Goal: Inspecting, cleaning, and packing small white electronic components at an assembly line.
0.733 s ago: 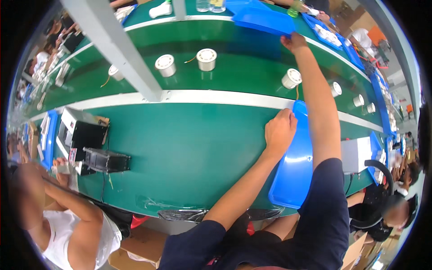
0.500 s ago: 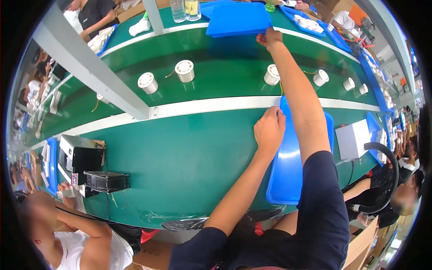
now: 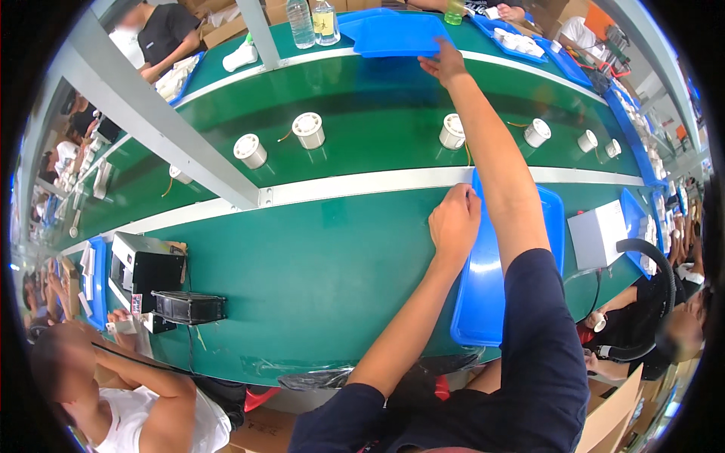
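My right arm reaches across the green belt to the far side. There my right hand [image 3: 444,63] is open at the near right edge of a blue tray [image 3: 404,41], fingers apart; whether a fingertip still touches the rim I cannot tell. My left hand [image 3: 455,223] is closed at the left rim of a second blue tray [image 3: 481,291], which lies lengthwise on the near green table, partly under my right arm. A white, motor-like cylinder [image 3: 452,133] stands on the belt beside my right forearm.
More white cylinders [image 3: 308,132] stand along the belt. A slanted grey post [image 3: 158,106] rises at the left. A black fan-like box [image 3: 189,307] sits on the near table, and a white box [image 3: 596,238] lies right. Bottles [image 3: 325,24] stand at the far side. Co-workers sit around.
My right hand has loosened its fingers from the far blue tray, which now lies slightly farther back. The left hand stays at the near tray. The whole view has shifted a little.
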Action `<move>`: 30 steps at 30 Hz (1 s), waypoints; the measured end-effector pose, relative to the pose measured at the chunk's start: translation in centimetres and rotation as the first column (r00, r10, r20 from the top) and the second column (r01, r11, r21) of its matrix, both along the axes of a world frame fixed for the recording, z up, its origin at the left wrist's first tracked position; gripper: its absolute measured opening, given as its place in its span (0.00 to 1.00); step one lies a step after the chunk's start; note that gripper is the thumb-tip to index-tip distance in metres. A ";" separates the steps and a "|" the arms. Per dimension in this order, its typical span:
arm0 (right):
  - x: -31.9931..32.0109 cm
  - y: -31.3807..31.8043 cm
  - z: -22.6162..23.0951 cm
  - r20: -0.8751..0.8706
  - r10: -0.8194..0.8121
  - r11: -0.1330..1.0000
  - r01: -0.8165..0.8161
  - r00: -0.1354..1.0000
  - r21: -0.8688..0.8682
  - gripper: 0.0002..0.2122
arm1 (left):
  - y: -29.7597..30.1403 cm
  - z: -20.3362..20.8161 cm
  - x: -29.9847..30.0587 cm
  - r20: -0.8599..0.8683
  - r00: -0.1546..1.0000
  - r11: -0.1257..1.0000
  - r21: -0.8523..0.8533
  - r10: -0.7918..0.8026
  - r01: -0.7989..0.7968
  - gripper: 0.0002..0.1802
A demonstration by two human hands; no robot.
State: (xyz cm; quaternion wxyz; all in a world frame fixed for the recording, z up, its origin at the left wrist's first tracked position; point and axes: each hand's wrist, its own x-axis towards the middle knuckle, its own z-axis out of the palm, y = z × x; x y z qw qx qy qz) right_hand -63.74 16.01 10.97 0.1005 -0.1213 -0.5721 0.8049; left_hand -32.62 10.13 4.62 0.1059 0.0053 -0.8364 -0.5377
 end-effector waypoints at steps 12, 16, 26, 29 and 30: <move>0.1 0.6 -1.5 -0.097 0.186 0.226 0.054 0.978 0.973 0.31 | -0.5 -0.6 0.1 -0.051 0.999 1.000 -0.011 0.014 -0.014 0.09; 4.2 3.4 1.4 -0.131 0.148 0.157 0.107 0.980 0.982 0.28 | 0.4 -0.1 0.1 -0.067 0.998 1.000 0.013 -0.003 0.004 0.09; 22.2 11.9 9.1 -0.154 0.233 0.087 0.138 0.960 0.987 0.15 | 0.5 -0.1 -0.3 0.009 0.991 0.991 -0.025 -0.133 0.134 0.16; 27.7 13.6 9.2 -0.067 0.093 0.115 0.056 0.993 0.992 0.12 | 0.1 0.1 -0.6 0.042 0.973 0.972 -0.057 -0.227 0.229 0.22; 29.0 15.0 8.5 -0.065 0.081 0.104 0.056 0.995 0.993 0.12 | 0.0 0.4 -0.7 0.063 0.966 0.967 -0.029 -0.253 0.255 0.22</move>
